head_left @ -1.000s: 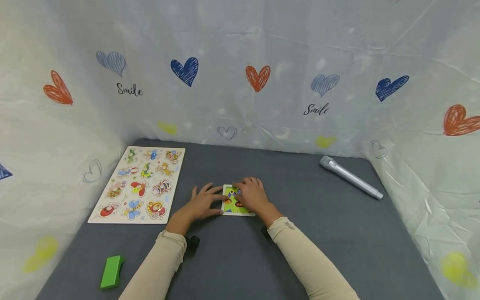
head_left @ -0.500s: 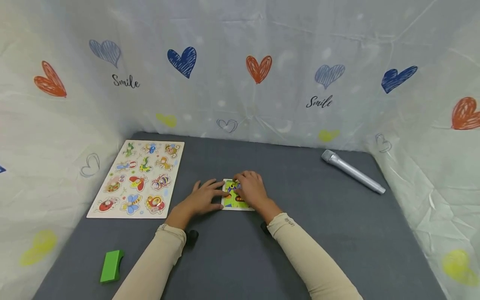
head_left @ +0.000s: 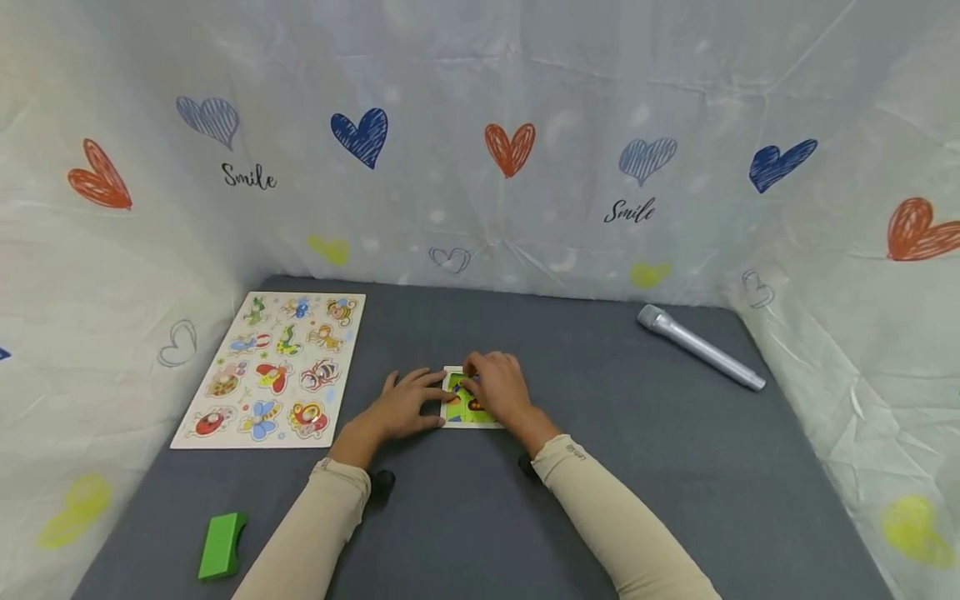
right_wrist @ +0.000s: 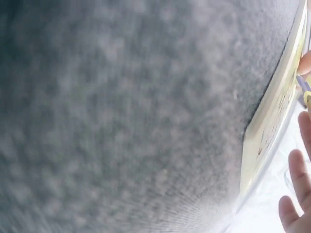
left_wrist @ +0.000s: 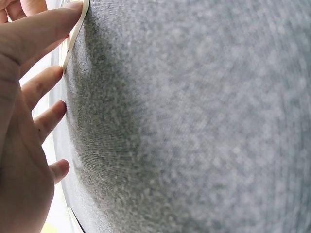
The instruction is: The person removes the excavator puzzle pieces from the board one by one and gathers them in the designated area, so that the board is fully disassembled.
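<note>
Your right hand (head_left: 501, 389) has shifted slightly over the small puzzle board (head_left: 463, 414) since half a second ago, while your left hand (head_left: 399, 408) stays at the board's nine o'clock edge. Taking that board as the centre of your clock, it lies flat on the grey counter (head_left: 450, 525), right between your hands. Your right grip is nearly closed: from the two o'clock side, the thumb and index finger bend in over the board, and your right wrist view shows them at a purple and yellow piece (right_wrist: 302, 83) that they pinch; the piece is partly cut off there, so you cannot tell its full shape. The other right fingers are bent but stand apart from one another in that view. Your left grip is wide open and has hold of nothing: the thumb tip touches the board near its eight o'clock corner, the index finger reaches over the edge, the middle fingertip meets the rim near ten o'clock, and the last two fingers spread beside it. Well apart at nine o'clock you have the large insect board (head_left: 264, 400), at eight the green block (head_left: 220, 546), and at three, slightly toward two, the silver microphone (head_left: 701, 346) lying aslant.
</note>
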